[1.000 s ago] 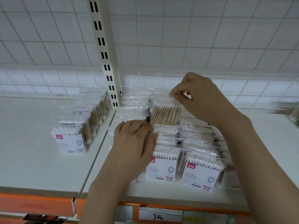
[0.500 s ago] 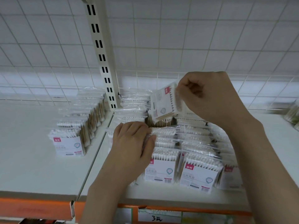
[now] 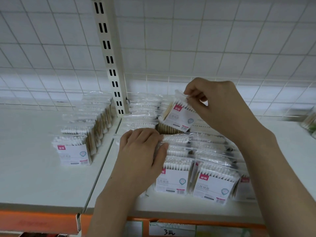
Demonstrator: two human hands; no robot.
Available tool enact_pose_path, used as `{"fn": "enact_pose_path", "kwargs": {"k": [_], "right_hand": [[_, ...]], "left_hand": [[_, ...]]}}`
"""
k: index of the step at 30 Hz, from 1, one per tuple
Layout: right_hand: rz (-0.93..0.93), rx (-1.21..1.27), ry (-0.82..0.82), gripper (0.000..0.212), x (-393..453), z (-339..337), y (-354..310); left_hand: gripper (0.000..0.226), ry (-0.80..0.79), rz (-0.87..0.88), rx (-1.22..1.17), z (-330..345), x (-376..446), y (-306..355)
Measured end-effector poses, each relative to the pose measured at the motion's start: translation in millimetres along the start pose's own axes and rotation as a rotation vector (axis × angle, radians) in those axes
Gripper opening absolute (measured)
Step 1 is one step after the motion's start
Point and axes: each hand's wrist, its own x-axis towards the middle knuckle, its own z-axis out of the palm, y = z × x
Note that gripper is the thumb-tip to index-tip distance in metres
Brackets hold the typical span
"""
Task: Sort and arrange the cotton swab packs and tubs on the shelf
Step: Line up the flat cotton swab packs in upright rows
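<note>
Slippage is the main risk: the right hand (image 3: pixel 220 106) pinches one cotton swab pack (image 3: pixel 179 115) only by its thin top seal, tilted above a gap in the rows, and the slick film could slide free or knock neighbours over. The left hand (image 3: pixel 142 156) rests flat, fingers spread, pressing the front packs (image 3: pixel 177 175) on the shelf (image 3: pixel 34 182). Each clear bag holds white-tipped wooden swabs. No tubs show clearly.

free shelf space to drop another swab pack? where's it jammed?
Bare patches: the left shelf panel left of and in front of the left row of packs; the strip between that row and the panel seam; the right panel beyond the right forearm. Crowded: the block of packs under the left hand and right hand, which pinches a lifted pack.
</note>
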Motion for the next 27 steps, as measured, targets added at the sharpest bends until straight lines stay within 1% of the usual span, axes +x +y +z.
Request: {"fn": "enact_pose_path", "kwargs": {"k": [5,8,11,14,17,20,22,24,27], "right_hand": [[-0.031,-0.029,-0.156,0.015,-1,7,-3],[0.004,-0.001,-0.244,0.019,-5,15,-5],[0.026,0.050,-0.298,0.021,-10,23,-7],[0.047,0.067,-0.399,0.025,-14,29,-8],[0.082,0.109,-0.463,0.029,-16,31,-10],[0.125,0.114,-0.453,0.029,-12,27,-10],[0.131,0.068,-0.411,0.028,-8,26,-8],[0.161,0.011,-0.370,0.026,-3,26,-5],[0.172,-0.076,-0.369,0.024,3,27,-1]], "left_hand": [[0.036,-0.019,0.021,0.018,-2,3,-1],[0.035,-0.017,0.042,0.015,-2,6,-4],[0.033,-0.012,0.053,-0.054,-4,11,-7],[0.029,0.020,0.066,-0.168,-5,19,-11],[0.031,0.045,0.065,-0.122,-5,27,-13],[0.037,0.013,0.075,-0.021,-3,32,-14],[0.037,-0.003,0.088,0.023,-1,33,-15],[0.035,-0.011,0.092,0.046,0,33,-15],[0.036,-0.018,0.100,0.040,0,33,-16]]}}
